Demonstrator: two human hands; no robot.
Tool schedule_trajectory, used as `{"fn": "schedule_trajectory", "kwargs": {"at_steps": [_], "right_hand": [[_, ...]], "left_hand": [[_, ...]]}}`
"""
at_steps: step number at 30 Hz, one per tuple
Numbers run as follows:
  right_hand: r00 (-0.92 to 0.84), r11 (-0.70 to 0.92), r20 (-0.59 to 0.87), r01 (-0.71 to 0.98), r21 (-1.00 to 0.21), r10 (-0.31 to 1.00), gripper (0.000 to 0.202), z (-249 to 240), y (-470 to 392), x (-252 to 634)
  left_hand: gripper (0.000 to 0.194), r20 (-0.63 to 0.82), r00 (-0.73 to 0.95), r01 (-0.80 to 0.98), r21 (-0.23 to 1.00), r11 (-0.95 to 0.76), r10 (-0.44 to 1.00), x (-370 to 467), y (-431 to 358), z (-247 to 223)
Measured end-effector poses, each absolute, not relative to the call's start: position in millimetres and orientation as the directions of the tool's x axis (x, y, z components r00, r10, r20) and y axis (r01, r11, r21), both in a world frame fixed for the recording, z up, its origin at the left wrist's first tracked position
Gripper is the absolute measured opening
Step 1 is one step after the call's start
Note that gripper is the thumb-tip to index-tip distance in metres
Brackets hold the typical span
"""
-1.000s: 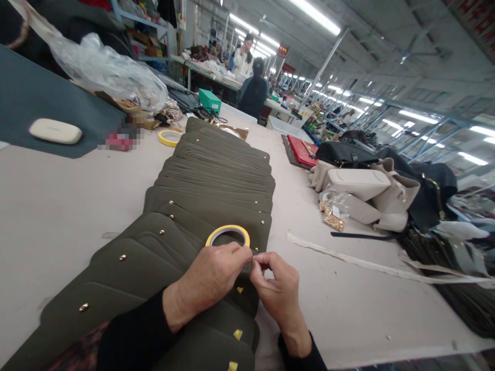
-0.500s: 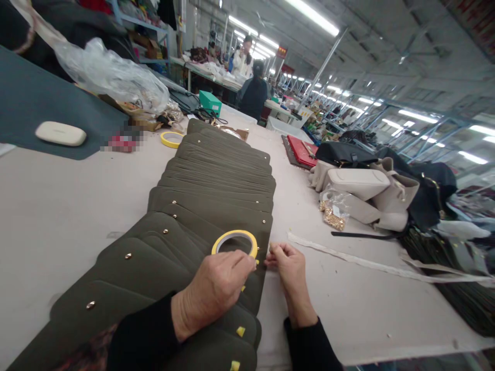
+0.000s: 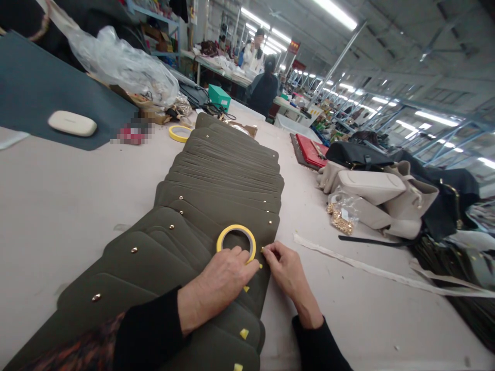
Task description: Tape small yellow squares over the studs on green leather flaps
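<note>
Progress reads as early in the row: three of the olive leather flaps (image 3: 216, 206) nearest you carry a small yellow tape tab at their right edge, one near your left hand, one lower (image 3: 244, 333) and one at the bottom of the frame (image 3: 235, 367), while the many overlapped flaps stretching away from you show only gold studs and no tape that I can make out. Your left hand (image 3: 224, 281) lies on the stack with its fingertips resting on the near rim of the yellow tape roll (image 3: 236, 242), fingers curled loosely rather than clamped around it; the roll lies flat on the flaps, just beyond your knuckles. Your right hand (image 3: 286, 270) has thumb and forefinger pinched together at the right edge of a flap, just beside the roll, on something too small to identify, likely a bit of tape beside a stud. A second tape roll (image 3: 180, 133) sits at the far end of the row on the table (image 3: 58, 206). Judging by this, most of the row remains untaped.
</note>
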State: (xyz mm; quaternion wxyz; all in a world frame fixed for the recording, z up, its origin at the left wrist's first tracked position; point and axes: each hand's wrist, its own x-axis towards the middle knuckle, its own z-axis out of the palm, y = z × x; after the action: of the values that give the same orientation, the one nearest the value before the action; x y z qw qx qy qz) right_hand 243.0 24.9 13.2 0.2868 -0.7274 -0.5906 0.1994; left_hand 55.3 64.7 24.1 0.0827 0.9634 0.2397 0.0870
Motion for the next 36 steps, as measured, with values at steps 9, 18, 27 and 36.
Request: {"fn": "schedule_trajectory", "kwargs": {"at_steps": [9,18,27,36], "right_hand": [[0.120,-0.029,0.269,0.946,-0.321,0.956,0.018,-1,25,229],[0.355,-0.226,0.028,0.652,-0.724,0.934,0.021,3,38,246],[0.363,-0.269,-0.192,0.172,-0.948,0.912,0.043,7,28,258],[0.307,-0.242,-0.095,0.488,-0.839,0.947,0.028,7,28,260]], "left_hand": [[0.006,0.128,0.867,0.446,0.232,-0.864,0.482,55,66,27],[0.003,0.130,0.865,0.448,0.233,-0.863,0.484,54,66,23],[0.006,0.288,0.833,0.406,0.263,-0.875,0.472,50,67,22],[0.005,0.231,0.810,0.503,0.201,-0.841,0.540,67,79,14]]}}
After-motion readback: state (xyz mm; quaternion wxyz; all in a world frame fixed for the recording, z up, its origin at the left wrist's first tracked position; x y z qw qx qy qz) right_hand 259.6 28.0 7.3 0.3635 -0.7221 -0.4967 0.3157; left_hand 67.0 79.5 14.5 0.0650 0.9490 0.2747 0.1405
